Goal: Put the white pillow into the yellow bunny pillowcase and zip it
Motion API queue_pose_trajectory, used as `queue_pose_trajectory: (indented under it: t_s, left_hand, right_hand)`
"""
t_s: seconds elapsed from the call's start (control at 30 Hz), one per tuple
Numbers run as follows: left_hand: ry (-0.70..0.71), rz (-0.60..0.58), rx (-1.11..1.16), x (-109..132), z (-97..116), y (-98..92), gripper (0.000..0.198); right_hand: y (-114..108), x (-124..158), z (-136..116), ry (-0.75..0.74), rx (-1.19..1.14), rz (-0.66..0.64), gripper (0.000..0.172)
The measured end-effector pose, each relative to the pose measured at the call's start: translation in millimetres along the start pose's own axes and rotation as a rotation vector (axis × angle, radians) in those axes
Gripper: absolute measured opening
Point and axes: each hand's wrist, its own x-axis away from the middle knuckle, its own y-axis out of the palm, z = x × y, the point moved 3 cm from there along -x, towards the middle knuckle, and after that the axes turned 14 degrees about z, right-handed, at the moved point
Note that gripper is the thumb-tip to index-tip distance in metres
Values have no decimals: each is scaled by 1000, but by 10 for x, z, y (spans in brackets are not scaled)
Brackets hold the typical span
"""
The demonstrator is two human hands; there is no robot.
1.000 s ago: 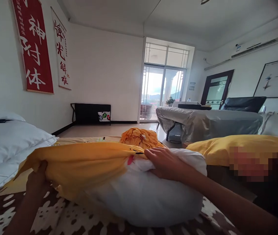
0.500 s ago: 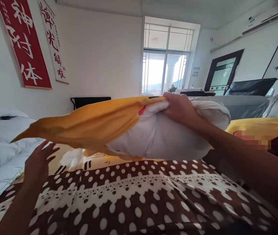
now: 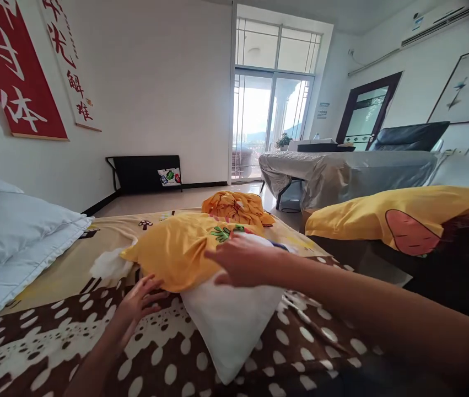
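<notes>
Head view, sole entry. Pillow, white, soft-filled [image 3: 230, 320]: half a second back held aloft in the right hand, clear of the bed; now set down on the brown bedspread with white dots [image 3: 184, 364], its bare corner pointing toward the wearer. Pillowcase, yellow cotton with printed leaves [image 3: 172, 251]: drawn over the far half of the pillow only, near half uncovered, so the covering stands part done. Right hand [image 3: 240, 259]: no longer clenched on the bundle; laid flat on top where case meets pillow, fingers extended, grasping nothing. Left hand [image 3: 139, 300]: fingers spread wide, tips touching the case's lower hem, holding nothing; earlier it hovered apart from the cloth. Room about the hands: bedspread lies open below and to the left of the left hand; beyond it, a white folded duvet [image 3: 15, 237] bounds that side. Past the right hand, a crumpled orange cloth [image 3: 236, 207] sits near the pillow's far end. Outward of the right forearm, a second yellow pillow with a red print [image 3: 403, 220] lies along the bed's edge, well apart. Grey-draped table [image 3: 350, 171] stands off the bed, further on.
</notes>
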Motion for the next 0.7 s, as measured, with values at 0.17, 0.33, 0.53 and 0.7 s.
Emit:
queue_pose_trajectory:
  t_s: [0.17, 0.33, 0.53, 0.7]
  left_hand:
    - [200, -189, -277, 271, -240, 156, 64]
    - [-134, -281, -265, 366, -536, 309, 66]
    - [-129, -49, 185, 18, -266, 649, 56]
    - [72, 187, 26, -492, 151, 352, 44]
  right_hand:
    - [420, 237, 1338, 410, 59, 45, 47]
    - [1321, 759, 1872, 866, -370, 26, 69]
    - [1701, 783, 1346, 882, -552, 267, 69]
    - [1591, 745, 863, 724, -603, 512, 62]
